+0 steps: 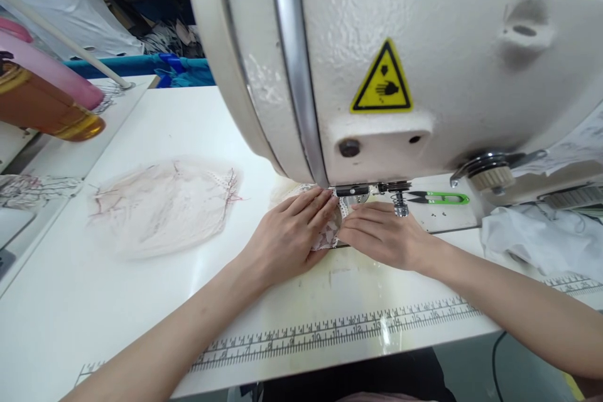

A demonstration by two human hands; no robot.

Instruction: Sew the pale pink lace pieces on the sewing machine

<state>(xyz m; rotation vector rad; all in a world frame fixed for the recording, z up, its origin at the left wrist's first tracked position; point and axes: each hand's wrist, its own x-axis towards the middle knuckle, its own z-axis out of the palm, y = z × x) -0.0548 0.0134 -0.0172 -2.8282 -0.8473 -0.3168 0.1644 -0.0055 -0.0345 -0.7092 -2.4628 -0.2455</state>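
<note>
A piece of pale lace fabric (331, 233) lies on the table under the head of a sewing machine (433, 31). My left hand (293, 229) rests flat on it, fingers stretched forward and side by side, just left of the presser foot area. On the right of the fabric, my right hand (380, 233) has its fingers bent and pressed together at the lace edge, its fingertips partly hidden. Green-handled thread snips (445, 198) lie behind my right hand. The needle is hidden from view by the machine and my hands.
Another sheer pale pink piece (162, 207) with loose red threads lies on the left of the white table. A printed ruler (320, 334) runs along the front edge. White cloth (532, 239) lies at right. Bottles (51, 103) stand at left; a person in white (61, 0) sits beyond.
</note>
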